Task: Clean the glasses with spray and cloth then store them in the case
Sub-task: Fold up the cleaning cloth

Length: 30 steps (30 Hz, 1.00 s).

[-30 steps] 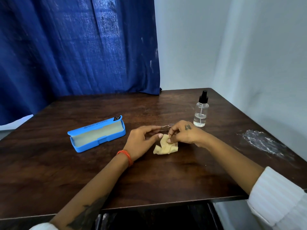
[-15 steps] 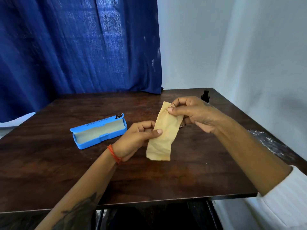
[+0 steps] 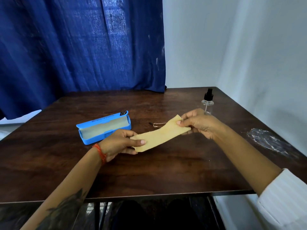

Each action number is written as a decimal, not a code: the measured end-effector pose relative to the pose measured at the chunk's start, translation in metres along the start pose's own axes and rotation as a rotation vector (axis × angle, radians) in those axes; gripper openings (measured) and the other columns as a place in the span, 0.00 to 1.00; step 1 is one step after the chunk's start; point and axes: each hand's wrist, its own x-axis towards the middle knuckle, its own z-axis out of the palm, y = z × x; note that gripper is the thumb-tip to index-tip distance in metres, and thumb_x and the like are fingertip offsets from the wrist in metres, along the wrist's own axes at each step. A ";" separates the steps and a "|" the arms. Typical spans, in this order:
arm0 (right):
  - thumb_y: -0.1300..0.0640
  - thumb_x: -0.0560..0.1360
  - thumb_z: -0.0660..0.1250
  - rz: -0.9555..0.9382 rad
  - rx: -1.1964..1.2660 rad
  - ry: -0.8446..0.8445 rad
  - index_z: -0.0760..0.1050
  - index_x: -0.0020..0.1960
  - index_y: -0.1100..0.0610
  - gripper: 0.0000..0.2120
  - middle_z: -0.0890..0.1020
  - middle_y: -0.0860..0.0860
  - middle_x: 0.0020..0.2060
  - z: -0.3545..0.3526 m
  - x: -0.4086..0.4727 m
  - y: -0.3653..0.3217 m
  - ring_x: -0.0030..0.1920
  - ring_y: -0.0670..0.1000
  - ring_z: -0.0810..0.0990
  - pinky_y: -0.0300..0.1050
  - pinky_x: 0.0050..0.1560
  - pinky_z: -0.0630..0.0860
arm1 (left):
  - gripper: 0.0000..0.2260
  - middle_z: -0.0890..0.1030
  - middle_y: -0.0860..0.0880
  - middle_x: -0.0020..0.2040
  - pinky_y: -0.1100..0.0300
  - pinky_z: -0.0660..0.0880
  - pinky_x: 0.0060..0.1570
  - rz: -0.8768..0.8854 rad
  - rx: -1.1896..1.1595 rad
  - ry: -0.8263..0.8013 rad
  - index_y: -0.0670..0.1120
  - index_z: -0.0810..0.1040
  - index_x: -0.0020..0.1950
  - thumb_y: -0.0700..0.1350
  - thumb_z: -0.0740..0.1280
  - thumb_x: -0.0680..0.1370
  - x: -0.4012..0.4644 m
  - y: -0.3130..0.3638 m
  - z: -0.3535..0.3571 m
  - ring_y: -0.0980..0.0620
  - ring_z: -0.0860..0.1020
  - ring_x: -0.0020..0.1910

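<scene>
A yellow cleaning cloth (image 3: 160, 136) is stretched out flat above the table between both hands. My left hand (image 3: 118, 143) pinches its near-left end and my right hand (image 3: 198, 124) pinches its far-right end. The thin wire-framed glasses (image 3: 157, 124) lie on the table just behind the cloth, partly hidden by it. The open blue glasses case (image 3: 103, 127) sits to the left, with nothing in its pale lining. A clear spray bottle (image 3: 207, 102) with a black pump stands upright behind my right hand.
The dark wooden table (image 3: 149, 173) has a white smeared patch (image 3: 267, 141) near its right edge. A blue curtain (image 3: 83, 44) hangs behind, and white walls close in at the back right.
The cloth was bunched on the table, then lifted hanging from my right hand. Now both hands have pulled it out lengthwise, and the glasses show behind it.
</scene>
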 end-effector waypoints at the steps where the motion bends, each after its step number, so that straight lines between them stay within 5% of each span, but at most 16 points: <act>1: 0.69 0.72 0.68 0.030 -0.033 0.007 0.77 0.45 0.68 0.03 0.81 0.57 0.38 0.002 0.002 0.006 0.35 0.49 0.82 0.36 0.27 0.78 | 0.06 0.80 0.49 0.36 0.69 0.76 0.28 -0.024 0.050 0.019 0.41 0.79 0.43 0.39 0.73 0.69 0.000 -0.001 0.000 0.58 0.79 0.29; 7: 0.64 0.69 0.73 -0.033 -0.413 0.178 0.78 0.37 0.61 0.05 0.80 0.54 0.34 0.009 0.011 0.031 0.34 0.53 0.81 0.40 0.29 0.79 | 0.16 0.78 0.51 0.39 0.65 0.74 0.31 0.031 0.596 0.122 0.47 0.77 0.46 0.50 0.77 0.64 0.001 -0.003 0.009 0.57 0.76 0.34; 11: 0.57 0.70 0.71 -0.241 -0.782 0.295 0.78 0.36 0.53 0.05 0.80 0.49 0.34 0.022 0.005 0.018 0.39 0.51 0.80 0.41 0.39 0.75 | 0.13 0.76 0.52 0.44 0.60 0.74 0.43 0.227 0.627 0.241 0.51 0.76 0.47 0.50 0.75 0.67 0.008 -0.006 0.008 0.57 0.73 0.38; 21: 0.59 0.70 0.70 -0.263 -0.801 -0.013 0.83 0.44 0.56 0.04 0.81 0.50 0.36 0.076 -0.010 0.010 0.37 0.49 0.79 0.41 0.45 0.78 | 0.03 0.80 0.49 0.38 0.67 0.76 0.31 0.267 0.456 0.222 0.47 0.79 0.46 0.41 0.70 0.73 0.013 -0.012 0.008 0.56 0.78 0.35; 24: 0.61 0.71 0.69 -0.221 -0.635 -0.088 0.83 0.43 0.57 0.04 0.84 0.54 0.36 0.062 -0.010 0.008 0.37 0.55 0.84 0.44 0.42 0.81 | 0.04 0.79 0.55 0.37 0.73 0.70 0.36 0.326 0.589 0.258 0.49 0.80 0.47 0.43 0.69 0.73 0.014 -0.012 0.008 0.59 0.76 0.37; 27: 0.56 0.70 0.72 -0.200 -0.580 0.075 0.83 0.43 0.56 0.04 0.84 0.53 0.35 0.039 -0.005 0.007 0.37 0.54 0.84 0.45 0.40 0.82 | 0.06 0.80 0.56 0.45 0.77 0.68 0.40 0.451 0.685 0.312 0.50 0.81 0.49 0.42 0.67 0.75 0.017 -0.005 0.011 0.60 0.76 0.43; 30: 0.52 0.67 0.75 -0.055 -0.630 0.032 0.81 0.45 0.57 0.11 0.82 0.52 0.38 0.031 -0.003 0.013 0.39 0.52 0.82 0.42 0.34 0.81 | 0.11 0.80 0.52 0.56 0.69 0.69 0.56 0.538 0.782 0.193 0.51 0.79 0.56 0.40 0.65 0.76 0.029 0.003 0.019 0.55 0.75 0.56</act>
